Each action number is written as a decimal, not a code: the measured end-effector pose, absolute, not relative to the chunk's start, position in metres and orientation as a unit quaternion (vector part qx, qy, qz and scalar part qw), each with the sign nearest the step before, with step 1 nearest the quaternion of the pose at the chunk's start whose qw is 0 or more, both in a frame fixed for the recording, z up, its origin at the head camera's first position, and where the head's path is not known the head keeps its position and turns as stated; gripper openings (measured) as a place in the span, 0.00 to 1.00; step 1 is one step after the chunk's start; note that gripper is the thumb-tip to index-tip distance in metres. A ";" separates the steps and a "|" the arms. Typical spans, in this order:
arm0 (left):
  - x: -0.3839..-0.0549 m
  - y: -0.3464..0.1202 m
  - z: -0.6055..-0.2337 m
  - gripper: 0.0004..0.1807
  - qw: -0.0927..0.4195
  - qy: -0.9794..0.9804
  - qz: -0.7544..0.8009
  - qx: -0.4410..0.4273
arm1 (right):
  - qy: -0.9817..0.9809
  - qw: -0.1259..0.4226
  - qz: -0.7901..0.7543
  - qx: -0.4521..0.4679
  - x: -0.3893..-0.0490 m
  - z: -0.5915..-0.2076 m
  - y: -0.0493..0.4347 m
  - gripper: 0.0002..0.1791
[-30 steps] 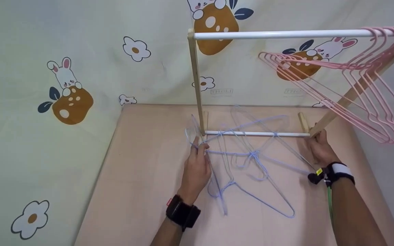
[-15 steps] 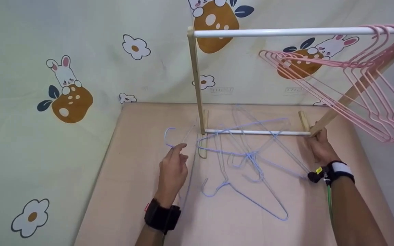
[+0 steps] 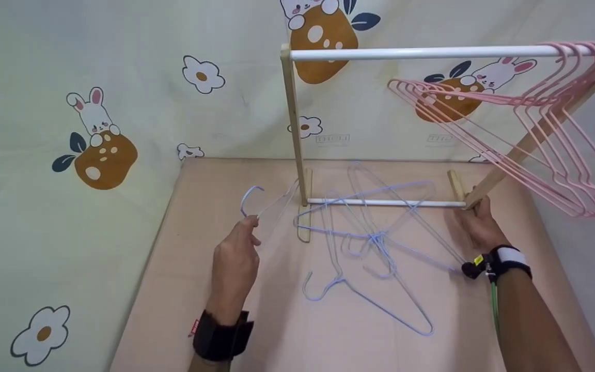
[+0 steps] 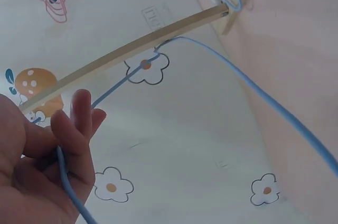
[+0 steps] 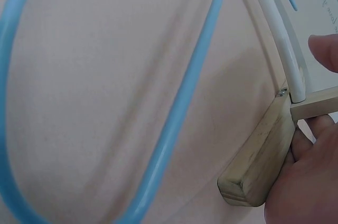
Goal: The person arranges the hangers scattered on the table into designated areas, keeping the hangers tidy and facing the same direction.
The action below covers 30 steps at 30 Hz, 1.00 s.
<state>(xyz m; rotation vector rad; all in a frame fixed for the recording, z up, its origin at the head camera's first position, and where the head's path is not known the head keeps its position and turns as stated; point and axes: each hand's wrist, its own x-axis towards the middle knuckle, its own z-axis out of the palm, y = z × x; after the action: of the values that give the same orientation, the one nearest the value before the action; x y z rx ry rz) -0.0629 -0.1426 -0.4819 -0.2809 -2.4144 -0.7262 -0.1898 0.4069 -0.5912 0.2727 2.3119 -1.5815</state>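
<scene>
Left of the clothes rack (image 3: 421, 53), my left hand (image 3: 235, 258) pinches a thin blue clothes hanger (image 3: 246, 199) near its hook. That hanger is raised and tilted, and its wire runs back toward the rack's left post. In the left wrist view, the fingers curl round the blue wire (image 4: 285, 115). My right hand (image 3: 481, 225) grips the rack low down, where the right post meets its wooden foot (image 5: 259, 166); the thumb and fingers lie on either side of the post. Several loose blue hangers (image 3: 386, 309) lie tangled under and before the lower white bar (image 3: 390, 202).
Several pink hangers (image 3: 540, 98) hang bunched at the right end of the top bar. The pale pink table (image 3: 189, 268) meets a patterned wall covering (image 3: 137, 46) at the back and left. One loose blue hanger reaches close to the right wrist camera (image 3: 470, 269).
My left hand has drawn one blue hanger out of the tangle, moving left away from the rack's left post. The right hand keeps its hold on the rack.
</scene>
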 end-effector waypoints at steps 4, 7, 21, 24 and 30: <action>-0.062 -0.149 -0.473 0.18 0.353 -0.899 -0.242 -0.091 | 0.814 0.166 -0.547 0.100 -0.188 -0.585 0.402 0.54; -0.061 -0.154 -0.463 0.19 0.371 -0.895 -0.237 -0.071 | 0.812 0.170 -0.548 0.107 -0.184 -0.572 0.393 0.54; -0.081 -0.138 -0.409 0.12 0.428 -0.854 -0.261 -0.139 | 0.807 0.179 -0.551 0.110 -0.174 -0.545 0.379 0.57; -0.094 -0.125 -0.397 0.12 0.432 -0.846 -0.270 -0.160 | 0.801 0.177 -0.563 0.103 -0.180 -0.558 0.386 0.57; -0.121 -0.104 -0.378 0.12 0.434 -0.841 -0.264 -0.184 | 0.795 0.178 -0.571 0.103 -0.186 -0.586 0.402 0.57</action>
<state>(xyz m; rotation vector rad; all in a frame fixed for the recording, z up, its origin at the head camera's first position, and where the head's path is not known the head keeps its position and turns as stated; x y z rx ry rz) -0.1210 -0.1037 -0.3781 -0.4594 -2.0947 -0.6585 -0.1863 0.4025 -0.5860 0.2917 2.2481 -1.6169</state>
